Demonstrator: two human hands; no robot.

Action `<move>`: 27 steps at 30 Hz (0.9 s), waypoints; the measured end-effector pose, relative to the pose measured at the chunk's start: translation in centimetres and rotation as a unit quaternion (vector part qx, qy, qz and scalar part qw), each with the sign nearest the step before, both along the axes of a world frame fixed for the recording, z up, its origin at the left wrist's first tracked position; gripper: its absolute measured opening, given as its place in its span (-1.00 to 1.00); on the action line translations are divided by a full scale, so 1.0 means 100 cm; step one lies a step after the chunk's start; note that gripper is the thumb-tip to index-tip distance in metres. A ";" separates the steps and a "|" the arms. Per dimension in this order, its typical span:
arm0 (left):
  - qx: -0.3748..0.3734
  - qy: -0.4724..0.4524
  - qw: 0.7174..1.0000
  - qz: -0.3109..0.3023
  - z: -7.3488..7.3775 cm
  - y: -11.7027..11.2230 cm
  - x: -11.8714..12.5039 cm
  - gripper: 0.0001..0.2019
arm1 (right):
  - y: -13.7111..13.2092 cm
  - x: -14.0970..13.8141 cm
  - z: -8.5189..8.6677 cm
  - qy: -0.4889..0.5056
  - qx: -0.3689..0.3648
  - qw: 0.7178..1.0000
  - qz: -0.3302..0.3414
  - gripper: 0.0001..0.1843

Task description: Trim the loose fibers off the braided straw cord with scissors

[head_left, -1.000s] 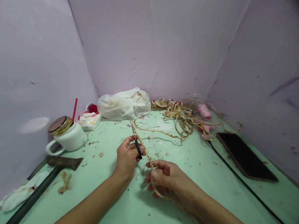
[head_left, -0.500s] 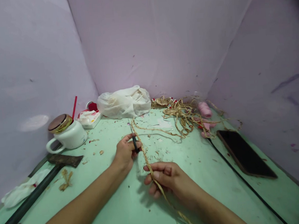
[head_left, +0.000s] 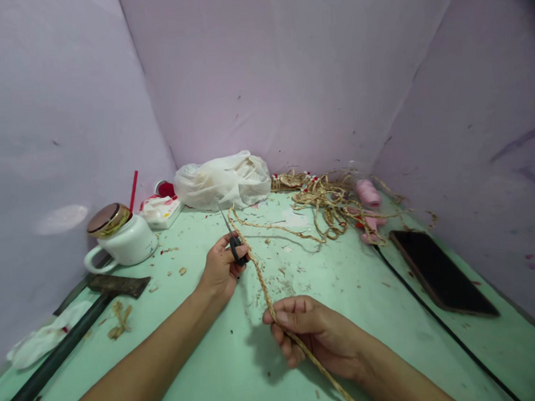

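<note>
Right hand [head_left: 318, 334] has thumb and index finger pinching a braided cord [head_left: 263, 280], other fingers loosely curled under it. Left hand [head_left: 218, 271] has its fingers closed around the black handles of some scissors [head_left: 236, 249], tips pointing to the far edge of the worktop [head_left: 225, 374]. The cord passes right by those fingertips too, can't tell if they're gripping it. It runs from mid-worktop past both hands to the near edge. There's a messy cord pile [head_left: 329, 202] by the far edge, right of a white plastic bag [head_left: 223, 182], with a pink spool [head_left: 368, 193] just beside it. Phone [head_left: 442, 272] sits along the right edge. Near the left edge: white mug [head_left: 130, 242], and an axe [head_left: 81, 326] with its handle reaching the near left corner.
</note>
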State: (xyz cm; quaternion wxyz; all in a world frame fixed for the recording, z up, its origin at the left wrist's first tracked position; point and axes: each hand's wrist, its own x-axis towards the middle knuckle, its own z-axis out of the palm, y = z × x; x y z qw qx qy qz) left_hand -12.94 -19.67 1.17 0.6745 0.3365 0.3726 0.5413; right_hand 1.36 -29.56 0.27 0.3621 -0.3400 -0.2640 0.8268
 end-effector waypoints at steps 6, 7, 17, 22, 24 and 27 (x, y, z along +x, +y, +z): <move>-0.003 0.083 0.996 0.023 0.000 0.006 -0.007 -0.63 | 0.004 0.006 0.007 -0.116 0.030 0.981 -0.154 -0.80; 0.007 0.122 0.992 0.045 0.001 0.006 -0.009 -0.64 | 0.005 0.007 0.008 -0.143 0.039 0.971 -0.185 -0.80; 0.535 0.588 0.592 -0.134 0.011 -0.035 -0.021 -0.58 | 0.013 0.014 0.016 -0.202 0.088 0.927 -0.302 -0.76; 0.551 0.660 0.498 -0.118 0.010 -0.034 -0.020 -0.51 | 0.015 0.016 0.019 -0.254 0.101 0.911 -0.310 -0.78; 0.555 0.672 0.476 -0.118 0.011 -0.032 -0.022 -0.52 | 0.015 0.017 0.021 -0.277 0.110 0.905 -0.304 -0.80; 0.566 0.677 0.453 -0.126 0.011 -0.031 -0.024 -0.51 | 0.015 0.019 0.024 -0.291 0.117 0.906 -0.284 -0.81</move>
